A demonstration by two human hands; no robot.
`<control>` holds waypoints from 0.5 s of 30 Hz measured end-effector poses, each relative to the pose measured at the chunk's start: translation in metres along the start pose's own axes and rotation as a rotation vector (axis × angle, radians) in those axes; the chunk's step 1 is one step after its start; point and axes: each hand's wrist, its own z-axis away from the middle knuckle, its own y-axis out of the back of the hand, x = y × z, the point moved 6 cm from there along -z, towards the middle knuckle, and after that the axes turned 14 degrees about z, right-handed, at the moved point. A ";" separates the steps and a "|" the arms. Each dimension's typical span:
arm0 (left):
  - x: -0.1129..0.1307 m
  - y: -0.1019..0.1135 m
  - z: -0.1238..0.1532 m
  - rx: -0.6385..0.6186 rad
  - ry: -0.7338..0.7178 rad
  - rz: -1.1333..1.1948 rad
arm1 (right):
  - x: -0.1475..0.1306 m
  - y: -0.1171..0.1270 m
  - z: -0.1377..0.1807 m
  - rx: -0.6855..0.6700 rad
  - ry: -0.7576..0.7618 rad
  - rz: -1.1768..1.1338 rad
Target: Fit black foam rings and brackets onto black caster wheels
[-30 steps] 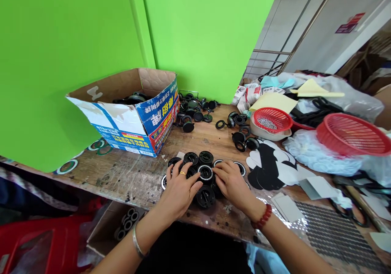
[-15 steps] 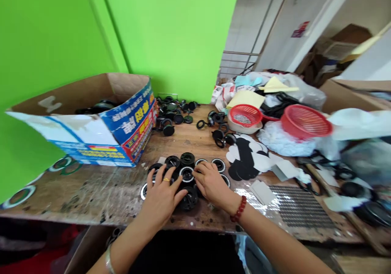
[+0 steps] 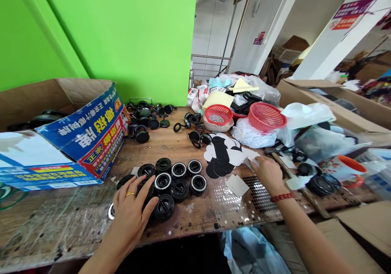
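Note:
Several round black disc-shaped parts (image 3: 179, 190), some with a white ring round the top, stand grouped on the wooden table. My left hand (image 3: 131, 202) lies over the left side of this group, fingers spread and touching the parts under them; the hand hides some of them. On the right, my right hand (image 3: 269, 174) has its fingers bent and pressed together at a small light-grey card (image 3: 249, 163). That card lies beside a spread of black and white cut-out discs (image 3: 224, 154). Two more grey cards (image 3: 237, 185) rest nearer to me.
A blue printed carton (image 3: 100, 143) stands at the left. Behind are black headphone-like parts (image 3: 143, 121), a red basket of small pieces (image 3: 218, 114) and another red basket (image 3: 267, 116). A hammer (image 3: 301, 188), a textured mat (image 3: 259, 192) and a mug (image 3: 343, 170) are at the right.
My right hand has left the black round parts and moved right to the grey card. My left hand stays over the group. The view has turned right.

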 end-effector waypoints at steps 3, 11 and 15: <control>0.009 0.001 -0.005 0.015 -0.009 0.008 | -0.012 0.010 0.020 -0.001 0.046 0.009; 0.008 0.000 -0.011 0.010 -0.015 0.001 | -0.068 0.025 0.078 0.085 0.380 -0.225; -0.001 0.000 -0.009 -0.001 -0.004 -0.010 | -0.023 -0.002 0.034 0.030 0.078 -0.135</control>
